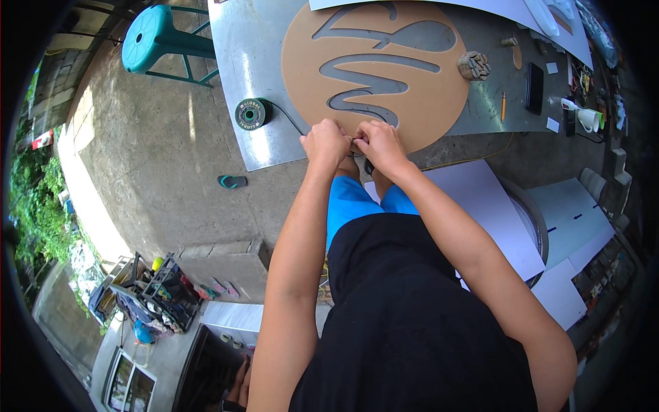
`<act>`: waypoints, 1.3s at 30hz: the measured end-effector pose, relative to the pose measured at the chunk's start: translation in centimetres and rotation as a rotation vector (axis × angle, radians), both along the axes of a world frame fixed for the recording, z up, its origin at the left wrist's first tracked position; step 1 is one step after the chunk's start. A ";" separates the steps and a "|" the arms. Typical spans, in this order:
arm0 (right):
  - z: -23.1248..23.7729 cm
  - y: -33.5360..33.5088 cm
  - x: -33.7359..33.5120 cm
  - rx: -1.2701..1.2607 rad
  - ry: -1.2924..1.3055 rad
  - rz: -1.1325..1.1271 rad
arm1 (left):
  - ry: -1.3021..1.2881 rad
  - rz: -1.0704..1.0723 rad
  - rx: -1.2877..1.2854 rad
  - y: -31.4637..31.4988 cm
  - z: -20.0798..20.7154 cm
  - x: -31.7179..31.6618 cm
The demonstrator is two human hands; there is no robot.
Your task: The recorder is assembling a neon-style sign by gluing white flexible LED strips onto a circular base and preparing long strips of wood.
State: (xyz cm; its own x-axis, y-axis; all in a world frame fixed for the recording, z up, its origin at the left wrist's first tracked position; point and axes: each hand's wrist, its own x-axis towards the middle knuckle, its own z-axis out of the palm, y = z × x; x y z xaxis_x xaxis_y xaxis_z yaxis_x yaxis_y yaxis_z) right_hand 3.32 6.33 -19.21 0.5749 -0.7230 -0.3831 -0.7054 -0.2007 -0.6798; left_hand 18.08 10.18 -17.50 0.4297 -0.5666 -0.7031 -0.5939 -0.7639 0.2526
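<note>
At the table's near edge, my left hand (326, 143) is closed on a thin dark strip (290, 119). The strip runs to it from a dark green and black spool (254, 114) lying on the metal tabletop to the left. My right hand (381, 145) is right beside it, thumb and fingers pinched together on what looks like the strip's end. The fingers largely hide that end. Just beyond both hands lies a large round brown board (302, 58) with curved, letter-like shapes cut through it. Its near rim is close to my fingertips.
A bundle of small cylindrical pieces (473, 66) rests on the board's right rim. Farther right are a pencil (503, 107), a dark phone (535, 88) and a white mug (589, 120). A teal stool (154, 38) stands left of the table (233, 41). White sheets (473, 199) lie lower right.
</note>
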 end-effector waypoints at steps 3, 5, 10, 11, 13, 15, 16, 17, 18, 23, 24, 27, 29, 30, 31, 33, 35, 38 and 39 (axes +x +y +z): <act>0.5 -0.7 0.0 0.059 -0.012 0.014 | -0.009 -0.010 -0.012 0.2 -0.1 0.0; 0.9 -1.1 -0.1 0.105 -0.023 0.015 | -0.019 -0.009 -0.022 0.2 0.0 -0.1; 1.2 -1.5 -0.2 0.172 -0.003 0.032 | -0.005 -0.006 -0.019 0.3 -0.2 0.0; 1.0 -1.5 -0.2 0.172 -0.002 0.031 | -0.011 -0.004 -0.017 0.2 -0.1 0.0; 0.7 -1.4 -0.3 0.082 -0.029 0.019 | -0.003 -0.008 -0.021 0.2 0.2 -0.1; 0.7 -1.3 -0.2 0.068 -0.012 0.035 | 0.003 -0.010 -0.026 0.2 0.3 -0.1; 0.7 -1.3 -0.1 0.053 0.005 0.052 | -0.002 -0.006 -0.028 0.2 0.2 -0.1; 0.6 -1.2 0.0 0.053 0.005 0.051 | -0.008 -0.003 -0.029 0.3 0.0 -0.1; 0.5 -1.2 0.1 0.034 0.026 0.045 | -0.008 -0.004 -0.029 0.3 -0.1 -0.1; 0.4 -1.0 0.4 0.014 0.098 0.035 | -0.006 0.007 -0.052 0.6 0.1 -0.2; 0.3 -1.0 0.5 0.000 0.113 0.036 | -0.004 0.006 -0.053 0.7 0.1 -0.3; 0.4 -0.9 0.6 -0.004 0.140 0.033 | -0.040 -0.018 -0.113 1.8 0.0 -0.5; 0.7 -1.0 0.8 0.006 0.153 0.027 | -0.010 0.029 -0.276 3.1 -0.1 -0.4; 0.8 -1.1 0.9 0.025 0.168 0.024 | -0.007 0.029 -0.275 3.7 0.1 -0.4; 1.0 -1.2 0.9 0.044 0.182 0.022 | -0.043 -0.035 -0.340 4.5 0.2 -0.3; 1.0 -1.3 0.8 0.035 0.176 0.022 | -0.081 -0.097 -0.403 5.5 0.6 -0.5; 1.1 -1.3 0.8 0.023 0.169 0.026 | -0.086 -0.190 -0.522 6.1 0.7 -0.8; 1.1 -1.3 0.8 0.020 0.171 0.032 | -0.120 -0.178 -0.555 6.3 0.1 -1.4; 1.1 -1.3 0.8 0.027 0.170 0.029 | -0.120 -0.172 -0.555 6.4 0.0 -1.7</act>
State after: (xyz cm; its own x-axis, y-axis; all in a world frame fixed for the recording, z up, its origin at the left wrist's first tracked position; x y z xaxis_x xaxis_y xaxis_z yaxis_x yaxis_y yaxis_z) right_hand 4.15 5.02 -18.08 0.5203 -0.6955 -0.4955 -0.8050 -0.2058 -0.5564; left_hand 16.36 16.54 -17.55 0.3573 -0.9044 -0.2335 -0.7467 -0.4267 0.5102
